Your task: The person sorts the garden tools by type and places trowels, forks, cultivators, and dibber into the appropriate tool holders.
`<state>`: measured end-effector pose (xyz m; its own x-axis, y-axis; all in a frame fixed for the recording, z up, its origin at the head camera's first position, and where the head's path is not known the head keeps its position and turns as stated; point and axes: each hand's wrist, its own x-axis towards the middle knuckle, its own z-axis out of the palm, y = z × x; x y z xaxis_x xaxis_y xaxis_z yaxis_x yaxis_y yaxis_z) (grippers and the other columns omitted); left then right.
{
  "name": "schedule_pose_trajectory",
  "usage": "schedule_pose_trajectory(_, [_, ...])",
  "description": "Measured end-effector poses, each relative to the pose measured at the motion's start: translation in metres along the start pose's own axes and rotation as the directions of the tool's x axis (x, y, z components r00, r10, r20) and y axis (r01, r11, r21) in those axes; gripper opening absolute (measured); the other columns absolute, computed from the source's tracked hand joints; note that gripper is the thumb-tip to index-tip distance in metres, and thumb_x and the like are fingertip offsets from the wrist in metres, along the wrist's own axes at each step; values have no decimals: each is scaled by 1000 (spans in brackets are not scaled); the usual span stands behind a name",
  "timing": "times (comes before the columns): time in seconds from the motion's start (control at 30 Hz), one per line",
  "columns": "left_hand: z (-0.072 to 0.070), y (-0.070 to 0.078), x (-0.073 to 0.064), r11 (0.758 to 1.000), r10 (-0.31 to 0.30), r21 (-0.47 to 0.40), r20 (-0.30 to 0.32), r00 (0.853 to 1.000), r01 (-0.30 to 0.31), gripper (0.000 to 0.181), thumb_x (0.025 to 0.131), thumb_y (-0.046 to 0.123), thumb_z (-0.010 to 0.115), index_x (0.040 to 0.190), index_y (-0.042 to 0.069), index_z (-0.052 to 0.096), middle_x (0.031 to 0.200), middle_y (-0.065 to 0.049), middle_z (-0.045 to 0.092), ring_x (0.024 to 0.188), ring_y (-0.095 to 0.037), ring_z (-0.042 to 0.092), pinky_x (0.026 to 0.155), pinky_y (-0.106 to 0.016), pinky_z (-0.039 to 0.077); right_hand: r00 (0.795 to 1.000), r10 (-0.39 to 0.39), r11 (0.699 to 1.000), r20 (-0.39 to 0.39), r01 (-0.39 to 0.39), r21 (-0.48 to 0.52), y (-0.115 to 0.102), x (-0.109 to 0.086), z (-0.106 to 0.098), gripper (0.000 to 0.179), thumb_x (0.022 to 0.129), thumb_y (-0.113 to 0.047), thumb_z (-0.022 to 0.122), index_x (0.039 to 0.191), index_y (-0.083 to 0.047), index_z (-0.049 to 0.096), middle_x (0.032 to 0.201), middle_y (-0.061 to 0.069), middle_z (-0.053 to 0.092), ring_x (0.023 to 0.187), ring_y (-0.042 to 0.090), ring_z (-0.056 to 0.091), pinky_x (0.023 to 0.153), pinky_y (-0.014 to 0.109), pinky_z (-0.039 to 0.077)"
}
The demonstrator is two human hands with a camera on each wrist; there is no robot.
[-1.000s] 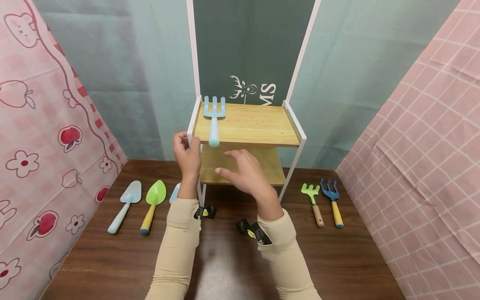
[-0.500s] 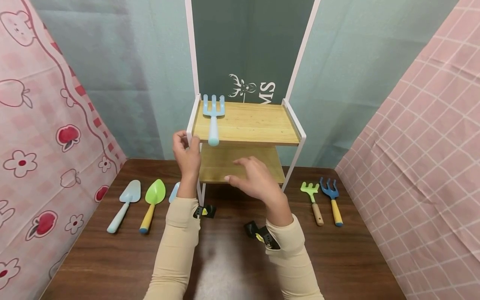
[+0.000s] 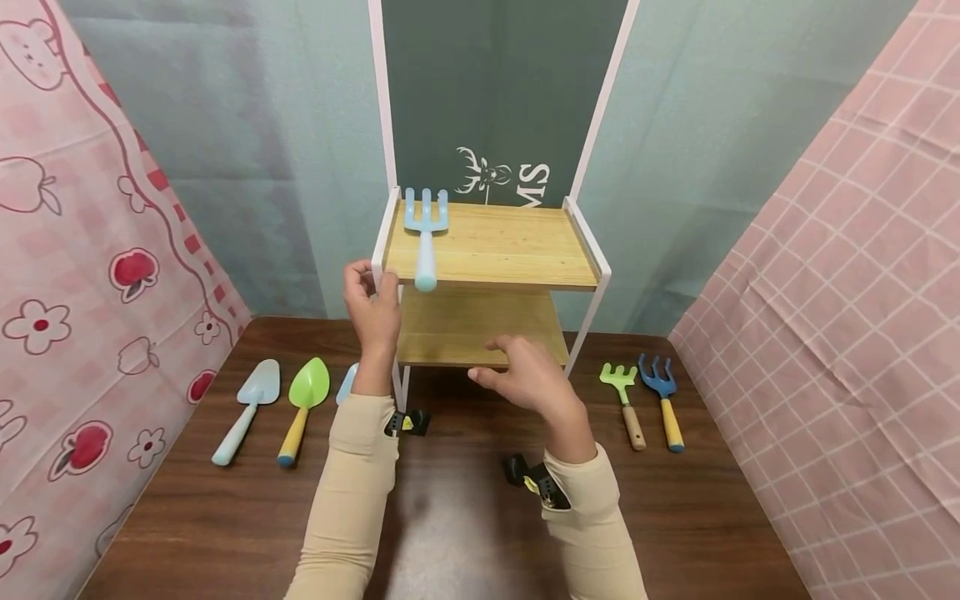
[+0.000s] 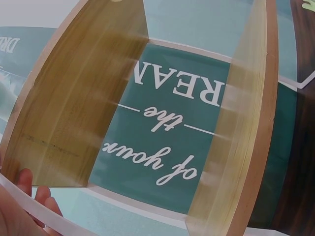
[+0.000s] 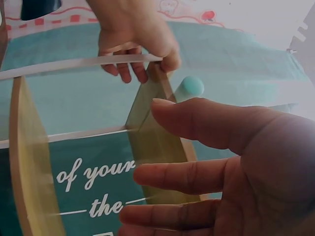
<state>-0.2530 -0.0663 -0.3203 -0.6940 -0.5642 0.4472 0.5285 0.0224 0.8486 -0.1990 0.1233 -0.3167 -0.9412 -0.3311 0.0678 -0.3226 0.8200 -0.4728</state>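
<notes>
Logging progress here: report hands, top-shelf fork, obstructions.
Left hand grips white-framed shelf, left front corner. Right hand empty. Light-blue garden fork on top. Nothing visibly blocking it.

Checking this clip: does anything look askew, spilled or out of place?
Nothing looks spilled or damaged. One mild oddity: the light blue hand fork on the top shelf has its handle end jutting past the front edge, not fully supported.
</notes>
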Motion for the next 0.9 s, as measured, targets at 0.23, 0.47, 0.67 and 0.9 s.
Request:
schedule_pose_trajectory(0.23, [0, 0, 0, 1000, -3, 1, 3, 1000, 3, 11, 79, -2, 52, 89, 2, 49, 72, 1, 45, 67, -10, 44, 65, -30, 36, 998, 55, 998, 24, -56, 37, 10, -6, 7, 51, 82, -35, 69, 122, -4, 58, 119, 12, 60, 110, 31, 53, 87, 45, 42])
schedule_pose_trajectory(0.47, [0, 0, 0, 1000, -10, 4, 5, 1000, 10, 11, 80, -2, 52, 89, 2, 48, 72, 1, 45, 67, -10, 44, 64, -27, 36, 995, 93, 994, 41, -96, 60, 29, -8, 15, 51, 83, -34, 68, 124, -5, 58, 120, 11, 59, 109, 30, 54, 86, 46, 43])
schedule_pose_trajectory(0.67, [0, 2, 0, 1000, -5, 15, 6, 1000, 5, 11, 79, -2, 51, 89, 1, 49, 72, 1, 46, 67, -10, 44, 64, -28, 36, 991, 118, 990, 60, -122, 72, 41, -12, 18, 54, 84, -35, 66, 126, -2, 55, 122, 14, 57, 110, 32, 53, 87, 47, 42])
schedule_pose_trajectory(0.9, [0, 3, 1, 1000, 7, 16, 9, 1000, -7, 17, 78, -3, 51, 91, -13, 50, 69, 2, 47, 65, -9, 43, 64, -25, 35, 983, 174, 980, 62, -179, 83, 55, -19, 16, 52, 86, -33, 65, 127, -2, 55, 120, 15, 57, 110, 34, 52, 86, 49, 42])
